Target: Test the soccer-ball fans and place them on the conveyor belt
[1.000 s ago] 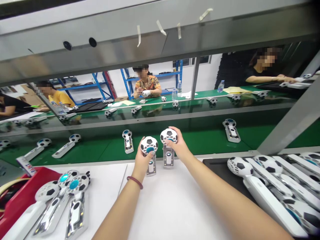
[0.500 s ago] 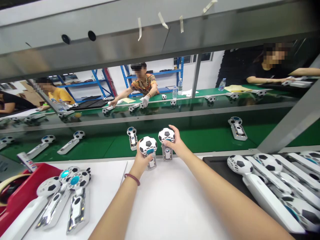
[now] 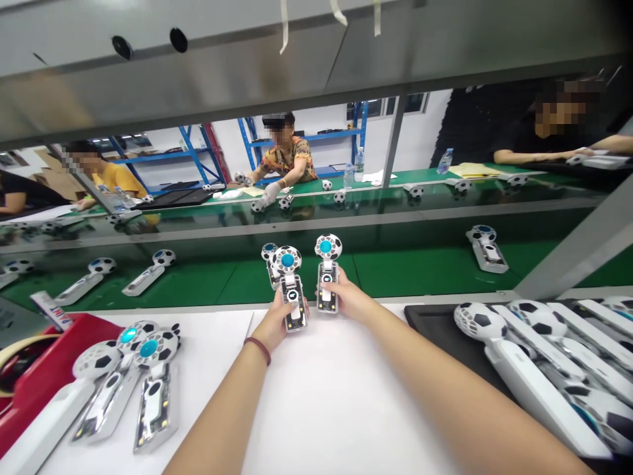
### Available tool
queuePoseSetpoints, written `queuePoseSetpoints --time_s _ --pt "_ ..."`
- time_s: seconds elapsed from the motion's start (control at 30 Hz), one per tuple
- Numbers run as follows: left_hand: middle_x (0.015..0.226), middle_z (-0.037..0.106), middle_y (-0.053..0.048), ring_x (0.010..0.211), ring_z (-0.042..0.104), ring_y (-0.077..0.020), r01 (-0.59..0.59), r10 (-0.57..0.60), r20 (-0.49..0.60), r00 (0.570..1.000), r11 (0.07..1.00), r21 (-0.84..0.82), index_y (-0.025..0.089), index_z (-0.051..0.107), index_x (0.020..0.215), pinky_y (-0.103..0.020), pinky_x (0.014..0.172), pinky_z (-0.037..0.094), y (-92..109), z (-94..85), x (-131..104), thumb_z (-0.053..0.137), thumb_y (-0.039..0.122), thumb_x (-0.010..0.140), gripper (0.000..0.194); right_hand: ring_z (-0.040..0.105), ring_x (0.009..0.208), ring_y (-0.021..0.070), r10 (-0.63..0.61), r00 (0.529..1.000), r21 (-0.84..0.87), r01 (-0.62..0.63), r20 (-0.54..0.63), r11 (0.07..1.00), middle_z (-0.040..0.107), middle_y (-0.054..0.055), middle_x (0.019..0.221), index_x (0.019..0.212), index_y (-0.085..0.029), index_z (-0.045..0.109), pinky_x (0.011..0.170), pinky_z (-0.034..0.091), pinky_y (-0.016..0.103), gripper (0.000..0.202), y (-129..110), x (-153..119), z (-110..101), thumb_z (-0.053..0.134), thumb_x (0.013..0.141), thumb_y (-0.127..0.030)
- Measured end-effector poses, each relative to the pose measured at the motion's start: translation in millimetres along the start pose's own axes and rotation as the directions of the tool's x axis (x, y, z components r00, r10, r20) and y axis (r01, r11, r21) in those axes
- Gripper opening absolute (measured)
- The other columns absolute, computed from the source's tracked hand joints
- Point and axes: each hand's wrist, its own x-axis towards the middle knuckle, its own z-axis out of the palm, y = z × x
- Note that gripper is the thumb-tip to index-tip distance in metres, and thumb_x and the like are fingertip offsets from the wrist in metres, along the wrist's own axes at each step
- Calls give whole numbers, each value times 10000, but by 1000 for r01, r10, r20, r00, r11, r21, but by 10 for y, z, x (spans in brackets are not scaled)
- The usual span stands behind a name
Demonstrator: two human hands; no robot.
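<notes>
The left hand (image 3: 275, 322) is closed around the lower handle of a football-patterned handheld fan (image 3: 291, 285), fingers wrapped from behind, thumb at the side. The right hand (image 3: 349, 300) grips a second football fan (image 3: 327, 276) in the same manner, low on its handle. Both fans stand upright, side by side and close together without visibly touching, held over the far edge of the white work surface (image 3: 326, 396) where it meets the green conveyor belt (image 3: 410, 270). Each handle rises out of the top of its fist, and the round head stands clear above the fingers. Both heads face the camera, showing a black-and-white football-patterned grille around a blue centre hub. Each handle has an open front exposing a small circuit board with lit points. A dark red band sits on the left wrist. Directly behind the left-hand fan, a third fan on the belt (image 3: 270, 258) lies partly hidden. To the near left, a cluster of fans (image 3: 138, 382) lies flat on the white surface beside a red tray (image 3: 44, 376). To the right, a black tray (image 3: 435, 330) carries a row of closed white fans (image 3: 534, 369). More fans lie spaced along the belt. Across the line, other people sit at their own stations.
</notes>
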Motion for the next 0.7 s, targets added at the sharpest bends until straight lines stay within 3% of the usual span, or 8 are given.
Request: queuePoseSetpoints --time_s 0.37,0.7 --pt "894 599 -39 705 612 -189 80 -81 20 997 997 20 265 332 1226 -324 636 480 30 16 -53 658 202 690 630 587 654 166 17 1000 50 -17 10 999 527 -46 765 1131 -295 311 621 489 348 646 -109 -67 -14 638 590 -166" --pt "838 581 -20 687 605 -191 78 -79 9 997 995 57 254 356 1147 -341 626 487 60 45 -57 642 212 691 541 595 620 165 2 1000 69 -2 0 998 538 -48 746 1121 -296 296 616 500 361 622 -140 -67 24 627 613 -157"
